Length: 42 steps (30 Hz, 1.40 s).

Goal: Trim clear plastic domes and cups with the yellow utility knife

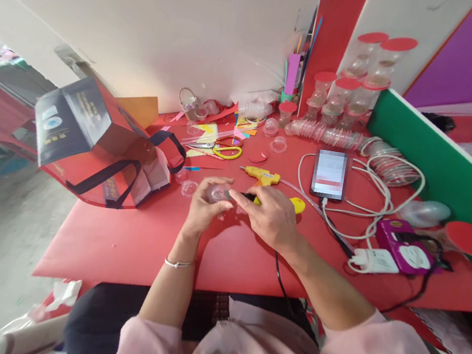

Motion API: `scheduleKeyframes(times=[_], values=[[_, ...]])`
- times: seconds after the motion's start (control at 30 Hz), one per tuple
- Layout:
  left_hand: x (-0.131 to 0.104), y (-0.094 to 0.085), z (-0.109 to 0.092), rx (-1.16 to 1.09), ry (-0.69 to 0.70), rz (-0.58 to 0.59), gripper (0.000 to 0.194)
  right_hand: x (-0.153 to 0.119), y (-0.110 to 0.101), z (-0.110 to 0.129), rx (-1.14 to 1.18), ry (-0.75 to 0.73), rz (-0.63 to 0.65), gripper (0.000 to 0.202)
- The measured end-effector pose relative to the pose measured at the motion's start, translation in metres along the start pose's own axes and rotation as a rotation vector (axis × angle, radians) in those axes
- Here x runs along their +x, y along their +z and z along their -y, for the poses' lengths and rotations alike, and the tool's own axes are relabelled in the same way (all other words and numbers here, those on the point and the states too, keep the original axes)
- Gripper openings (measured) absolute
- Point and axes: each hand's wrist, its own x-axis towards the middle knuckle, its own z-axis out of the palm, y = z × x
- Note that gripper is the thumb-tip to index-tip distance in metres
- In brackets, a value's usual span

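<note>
My left hand [205,207] is closed around a small clear plastic cup [217,192], its fingers curled over the side. In my right hand [272,217] is a slim tool with a black front part [242,195] and yellow on its handle; its front end meets the cup, and my fingers cover part of it. A yellow rounded piece [297,206] shows behind that hand, but I cannot tell whether it belongs to the tool. Just beyond my hands lies a yellow glue gun [261,175]. Another clear cup [189,188] rests left of my left hand.
Yellow-handled scissors [227,152] lie among paper scraps. A red gift bag [104,151] stands at left. Nested clear cups [326,134] and red-lidded hourglass shapes [345,96] line the back. At right are a phone [330,174], white cables [383,214] and a purple power socket [406,250].
</note>
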Motion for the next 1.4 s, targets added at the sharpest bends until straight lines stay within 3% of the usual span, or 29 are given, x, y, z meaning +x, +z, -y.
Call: scheduleKeyframes(times=[0.2, 0.5, 0.67, 0.73, 0.87, 1.07, 1.23, 1.4], values=[[0.003, -0.004, 0.005, -0.123, -0.065, 0.053, 0.069, 0.000, 0.002, -0.002, -0.042, -0.025, 0.007, 0.038], [0.004, 0.002, 0.000, -0.016, -0.102, -0.155, 0.051, 0.003, -0.001, -0.001, -0.063, -0.121, -0.012, 0.028], [0.007, 0.002, -0.004, -0.073, -0.114, -0.224, 0.035, 0.004, -0.003, 0.000, -0.064, -0.118, -0.010, 0.025], [0.009, 0.000, -0.006, -0.112, -0.128, -0.242, 0.040, 0.004, -0.003, 0.001, -0.054, -0.092, -0.011, 0.027], [0.008, 0.001, -0.007, -0.176, -0.138, -0.188, 0.039, 0.003, -0.003, 0.002, -0.049, -0.032, -0.029, 0.027], [0.002, 0.005, -0.002, -0.049, -0.020, -0.053, 0.049, 0.001, -0.001, 0.001, -0.005, 0.061, -0.026, 0.030], [0.003, 0.004, 0.003, -0.018, 0.063, -0.070, 0.052, 0.000, 0.001, 0.003, 0.038, 0.030, 0.001, 0.035], [0.003, 0.006, 0.001, 0.069, 0.056, -0.118, 0.046, 0.000, 0.002, 0.004, 0.063, 0.033, 0.013, 0.037]])
